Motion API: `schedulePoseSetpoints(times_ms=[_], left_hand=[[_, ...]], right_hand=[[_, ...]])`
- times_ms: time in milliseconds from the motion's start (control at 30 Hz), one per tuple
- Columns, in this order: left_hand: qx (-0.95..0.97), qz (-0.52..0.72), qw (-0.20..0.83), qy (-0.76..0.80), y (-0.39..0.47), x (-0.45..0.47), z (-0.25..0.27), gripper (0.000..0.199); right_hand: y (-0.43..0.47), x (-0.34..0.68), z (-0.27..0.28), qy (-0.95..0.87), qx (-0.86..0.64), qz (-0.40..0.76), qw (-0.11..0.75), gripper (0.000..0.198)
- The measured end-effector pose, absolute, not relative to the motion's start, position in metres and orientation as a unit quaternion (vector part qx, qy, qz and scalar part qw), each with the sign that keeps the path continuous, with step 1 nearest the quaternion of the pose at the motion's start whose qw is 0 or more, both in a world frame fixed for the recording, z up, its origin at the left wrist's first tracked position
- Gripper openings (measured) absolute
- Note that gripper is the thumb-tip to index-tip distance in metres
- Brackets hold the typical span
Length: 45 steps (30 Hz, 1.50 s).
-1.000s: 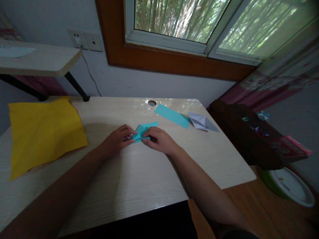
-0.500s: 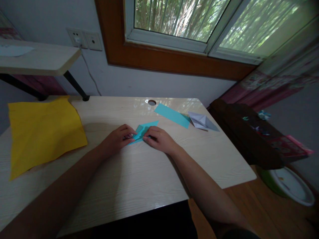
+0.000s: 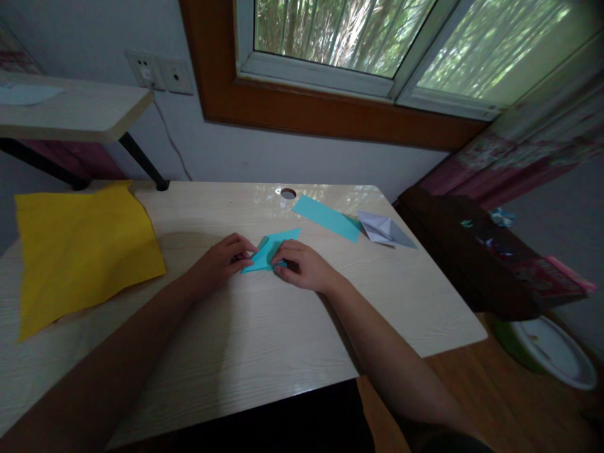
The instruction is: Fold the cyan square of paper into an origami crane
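A folded piece of turquoise paper (image 3: 268, 253) lies on the pale wood-grain table between my two hands. My left hand (image 3: 231, 257) is closed at its left edge, thumb and fingertips on the paper. From the right, my right hand (image 3: 301, 264) has its fingers curled onto the paper's near right side, partly covering it. A pointed corner sticks out at the far right of the piece, and another at the near left. The fingertips hide some of the folds.
A turquoise paper strip (image 3: 326, 218) and a folded white paper piece (image 3: 381, 228) lie farther back on the right. A large yellow sheet (image 3: 87, 255) covers the table's left part. Behind it, a raised shelf (image 3: 89, 113) stands on black legs. The table (image 3: 406, 302) ends at the right.
The turquoise paper's near part looks flatter, showing a smooth face where a raised, shadowed fold was. My fingers have shifted slightly; both hands stay at the paper.
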<state>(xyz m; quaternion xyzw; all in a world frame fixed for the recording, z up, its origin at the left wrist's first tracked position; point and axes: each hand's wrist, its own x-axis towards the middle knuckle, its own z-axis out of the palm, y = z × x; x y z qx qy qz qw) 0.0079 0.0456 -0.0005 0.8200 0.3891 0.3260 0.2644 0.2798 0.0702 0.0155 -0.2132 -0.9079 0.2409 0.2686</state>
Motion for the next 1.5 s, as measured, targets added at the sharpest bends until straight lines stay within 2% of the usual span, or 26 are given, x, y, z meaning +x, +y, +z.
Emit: schedulePoseSetpoints(times_ms=[367,633,1367,1500], left_hand=[[0.811,0.300,0.270,0.423,0.047,0.005,0.003,0.021],[0.809,0.303,0.272,0.425,0.048,0.005,0.000,0.022],[0.810,0.296,0.242,0.444,0.046,0.007,0.003,0.020],[0.810,0.293,0.239,0.448,0.047,0.007,0.003,0.020]], right_hand=[[0.072,0.279,0.012,-0.880,-0.275,0.261,0.287,0.027],[0.074,0.275,0.007,-0.881,-0.310,0.222,0.279,0.036],[0.073,0.274,0.004,-0.893,-0.309,0.193,0.265,0.040],[0.071,0.272,0.005,-0.907,-0.315,0.147,0.239,0.029]])
